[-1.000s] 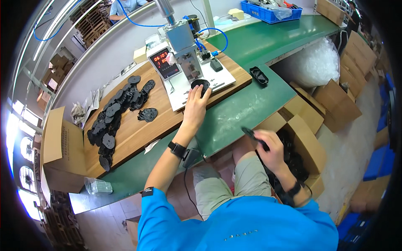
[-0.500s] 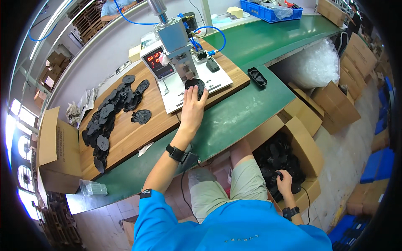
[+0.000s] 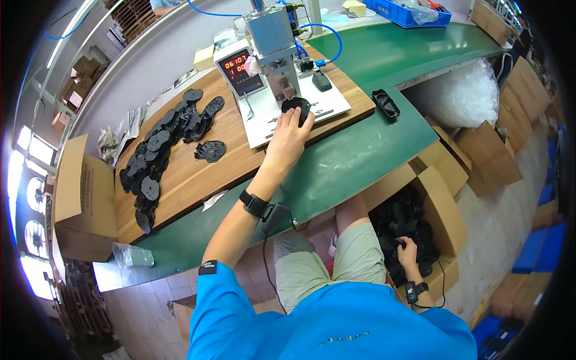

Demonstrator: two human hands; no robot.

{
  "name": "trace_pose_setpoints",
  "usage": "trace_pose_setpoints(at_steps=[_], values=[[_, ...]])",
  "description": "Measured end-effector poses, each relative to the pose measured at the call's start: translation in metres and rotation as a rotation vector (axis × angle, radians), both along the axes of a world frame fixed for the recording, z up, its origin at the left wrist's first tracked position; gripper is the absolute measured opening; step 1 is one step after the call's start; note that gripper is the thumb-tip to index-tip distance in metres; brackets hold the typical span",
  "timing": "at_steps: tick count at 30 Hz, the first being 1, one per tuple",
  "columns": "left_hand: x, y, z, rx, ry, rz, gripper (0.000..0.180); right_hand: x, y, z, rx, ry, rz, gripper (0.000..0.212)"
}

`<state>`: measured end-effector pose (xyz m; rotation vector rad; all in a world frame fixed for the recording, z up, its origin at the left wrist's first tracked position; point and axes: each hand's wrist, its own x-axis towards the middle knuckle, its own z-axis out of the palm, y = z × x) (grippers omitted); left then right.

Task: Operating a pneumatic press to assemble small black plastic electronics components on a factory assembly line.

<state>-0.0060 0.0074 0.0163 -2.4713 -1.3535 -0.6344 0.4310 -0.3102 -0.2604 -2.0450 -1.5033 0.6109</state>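
Note:
My left hand reaches onto the white base plate of a bench press. Its fingers are closed on the near edge of a rounded black plastic part, which sits right below the press head. Down at the right, my right hand is at an open carton full of black parts. A small black part is pinched between its thumb and fingers; its full shape is hidden. Left of the press, a long pile of flat black parts lies on the wooden board, with one black part apart from it.
A display box with red digits stands beside the press head. A black shell lies on the green table. Left are a carton and a clear plastic cup. A blue crate sits at the back. Cables hang from both wrists.
The view has shifted, so the bench appears further right and slightly higher. My left hand stays on the black part under the press; my right hand stays at the carton with its small part.

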Motion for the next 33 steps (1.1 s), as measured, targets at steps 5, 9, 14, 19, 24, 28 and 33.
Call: trace_pose_setpoints(at_steps=[5, 9, 14, 19, 24, 28, 33], values=[[-0.007, -0.008, -0.007, 0.029, 0.073, 0.011, 0.062, 0.002, -0.001, -0.005, -0.034, 0.02, -0.045, 0.022], [-0.006, -0.01, -0.006, -0.012, 0.009, -0.007, 0.063, 0.01, -0.005, -0.018, -0.2, -0.054, -0.042, 0.029], [0.0, -0.007, -0.009, 0.105, -0.029, 0.007, 0.07, -0.059, 0.064, 0.05, 0.294, -0.038, 0.065, 0.037], [0.005, -0.022, -0.007, 0.06, -0.181, 0.086, 0.074, -0.178, 0.163, 0.25, 0.67, 0.052, 0.4, 0.041], [0.003, -0.016, -0.009, 0.105, -0.269, 0.052, 0.066, -0.254, 0.266, 0.297, 0.836, -0.107, 0.639, 0.058], [0.002, -0.014, -0.002, -0.015, -0.271, 0.028, 0.065, -0.283, 0.324, 0.272, 0.823, -0.219, 0.688, 0.044], [-0.049, -0.038, 0.029, 0.289, -0.371, 0.086, 0.06, -0.285, 0.332, 0.285, 0.733, -0.248, 0.692, 0.034]])
